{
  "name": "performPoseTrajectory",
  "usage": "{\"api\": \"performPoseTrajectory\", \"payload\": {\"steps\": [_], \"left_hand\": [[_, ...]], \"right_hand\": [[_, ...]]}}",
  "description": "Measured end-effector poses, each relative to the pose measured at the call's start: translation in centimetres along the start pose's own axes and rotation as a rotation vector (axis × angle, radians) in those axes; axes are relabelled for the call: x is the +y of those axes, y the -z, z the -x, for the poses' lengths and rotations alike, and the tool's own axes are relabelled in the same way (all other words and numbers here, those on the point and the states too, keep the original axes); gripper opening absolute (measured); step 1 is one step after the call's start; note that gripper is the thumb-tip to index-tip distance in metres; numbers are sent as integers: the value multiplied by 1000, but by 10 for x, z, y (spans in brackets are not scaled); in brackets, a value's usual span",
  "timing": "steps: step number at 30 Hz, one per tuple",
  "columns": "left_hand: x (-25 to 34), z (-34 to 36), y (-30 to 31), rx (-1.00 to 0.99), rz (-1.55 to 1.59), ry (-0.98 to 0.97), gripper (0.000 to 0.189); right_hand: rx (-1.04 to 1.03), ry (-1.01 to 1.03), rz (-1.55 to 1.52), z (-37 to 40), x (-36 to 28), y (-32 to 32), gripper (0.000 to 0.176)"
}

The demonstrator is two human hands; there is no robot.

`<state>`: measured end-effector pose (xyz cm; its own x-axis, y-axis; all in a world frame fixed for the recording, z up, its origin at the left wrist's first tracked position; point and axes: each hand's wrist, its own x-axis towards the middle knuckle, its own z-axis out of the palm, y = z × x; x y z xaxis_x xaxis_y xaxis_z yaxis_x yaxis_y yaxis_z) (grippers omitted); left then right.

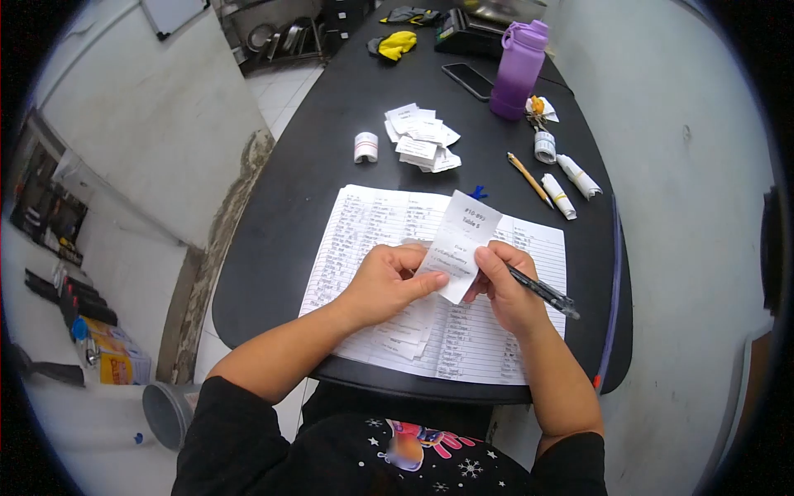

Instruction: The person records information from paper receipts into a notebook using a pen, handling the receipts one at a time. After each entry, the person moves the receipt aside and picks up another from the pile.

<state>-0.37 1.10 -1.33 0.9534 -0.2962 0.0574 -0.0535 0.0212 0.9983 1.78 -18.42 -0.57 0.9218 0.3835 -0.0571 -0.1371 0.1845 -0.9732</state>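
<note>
Between both hands is a printed paper slip (466,225), its top line reading "Table 5" below a number. My left hand (393,281) pinches its lower left side, thumb on top. With thumb and fingers, my right hand (509,285) grips the slip's right edge and also keeps a dark pen (546,291) tucked in it, pointing down to the right. Beneath lies an open lined notebook (347,236) filled with handwritten columns. More loose slips (401,337) rest on its left page, partly hidden under my left forearm and hand.
Beyond the notebook are a pile of slips (422,136) and a curled paper roll (365,147). To the right lie a wooden pen (529,179) and banded paper rolls (559,196). Farther back stand a purple bottle (517,70), a phone (468,81) and yellow gloves (397,45).
</note>
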Motion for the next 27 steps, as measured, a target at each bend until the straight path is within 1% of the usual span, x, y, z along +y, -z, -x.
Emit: {"api": "performPoseTrajectory", "payload": {"steps": [3,4,6,7,10,11,12,14,16,17,20,21,24,25,27], "left_hand": [[4,1,4,-23,-155,39,19],[4,2,3,-10,-108,59,20],[9,2,-2,25,17,96,21],[10,2,-2,30,33,102,21],[9,2,1,65,74,120,21],[7,2,2,76,92,125,21],[6,2,3,88,110,131,21],[4,0,2,111,152,136,19],[-1,0,5,116,184,138,19],[-2,-1,6,114,152,138,20],[1,-1,7,122,137,134,16],[2,1,7,126,161,141,16],[4,3,10,111,151,126,17],[3,3,11,105,158,125,17],[2,3,12,89,168,121,17]], "right_hand": [[-4,9,111,-1,0,3,27],[-1,11,164,-1,-2,4,27],[-14,8,137,1,-8,3,27],[-11,70,144,-1,-6,6,34],[125,240,29,-4,-16,20,44],[221,293,122,-2,-27,24,54],[261,336,58,-3,-30,35,59],[385,461,34,-2,-39,53,58],[438,440,-74,3,-49,63,52],[431,390,-91,8,-54,64,35],[408,252,18,16,-41,71,21],[430,196,60,19,-35,71,19],[469,107,117,24,-23,79,18],[465,104,122,23,-22,86,24],[473,109,77,20,-21,90,30]]}}
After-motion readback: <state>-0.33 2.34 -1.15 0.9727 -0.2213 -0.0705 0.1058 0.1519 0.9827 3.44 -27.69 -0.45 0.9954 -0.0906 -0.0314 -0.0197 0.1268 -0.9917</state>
